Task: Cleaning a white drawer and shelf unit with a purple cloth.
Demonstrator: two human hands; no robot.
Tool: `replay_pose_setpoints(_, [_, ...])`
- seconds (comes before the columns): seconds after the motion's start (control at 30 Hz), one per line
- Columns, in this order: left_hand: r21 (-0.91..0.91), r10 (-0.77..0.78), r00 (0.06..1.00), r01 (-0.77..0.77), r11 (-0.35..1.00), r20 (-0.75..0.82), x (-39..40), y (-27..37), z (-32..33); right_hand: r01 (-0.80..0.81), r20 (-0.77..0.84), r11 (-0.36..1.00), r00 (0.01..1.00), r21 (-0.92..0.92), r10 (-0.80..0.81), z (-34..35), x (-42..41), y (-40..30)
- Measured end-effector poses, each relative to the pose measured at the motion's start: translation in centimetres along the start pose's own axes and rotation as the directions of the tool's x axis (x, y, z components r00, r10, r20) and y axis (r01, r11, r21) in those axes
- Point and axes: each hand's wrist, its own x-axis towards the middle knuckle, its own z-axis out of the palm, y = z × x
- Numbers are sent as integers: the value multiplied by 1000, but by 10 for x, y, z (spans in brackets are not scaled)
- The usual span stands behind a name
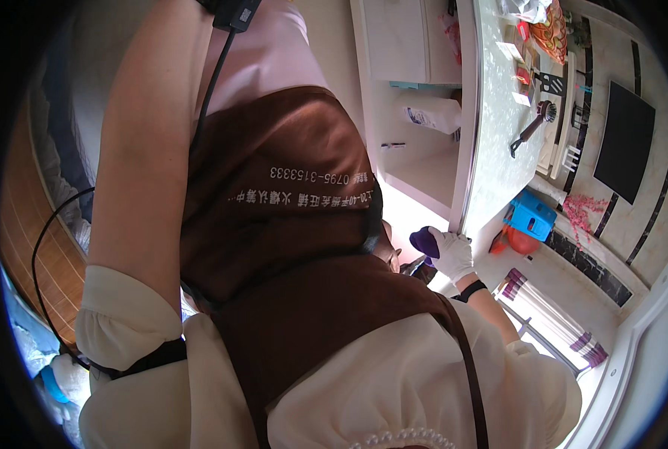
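Note:
My right hand (451, 255), in a white glove, grips a dark purple cloth (425, 242) that bunches out beside the fingers. It is at the end edge of a white cabinet's countertop (494, 168); whether it touches that edge I cannot tell. A black band (472, 291) circles the wrist. My left forearm (143, 140) reaches to the top of the picture, and the left hand is out of view. A black device (238, 17) with a cable is strapped near that wrist. Between the arms, my brown apron (289, 236) bears printed writing.
On the countertop lie a brush (536, 123), small red and white boxes (522, 73) and an orange patterned bag (550, 33). Below, an open shelf holds a white plastic bottle (432, 115). Farther off are a blue plastic stool (530, 216), a television (625, 143) and a curtain (555, 320).

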Motion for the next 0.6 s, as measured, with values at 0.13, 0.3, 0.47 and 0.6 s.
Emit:
replay_pose_setpoints(0.13, [62,12,999,-10,998,-30,-16,11,-9,-160,158,987,974,-14,160,-6,13,-14])
replay_pose_setpoints(0.3, [57,34,999,-35,998,20,8,-7,19,-236,75,935,972,264,224,-14,38,-25])
replay_pose_setpoints(0.47, [109,25,999,-20,994,-45,-14,2,0,-206,72,909,978,362,194,-52,81,-55])
replay_pose_setpoints(0.6, [124,42,999,-37,992,-32,-8,-2,3,-170,73,894,985,415,153,-51,92,-57])
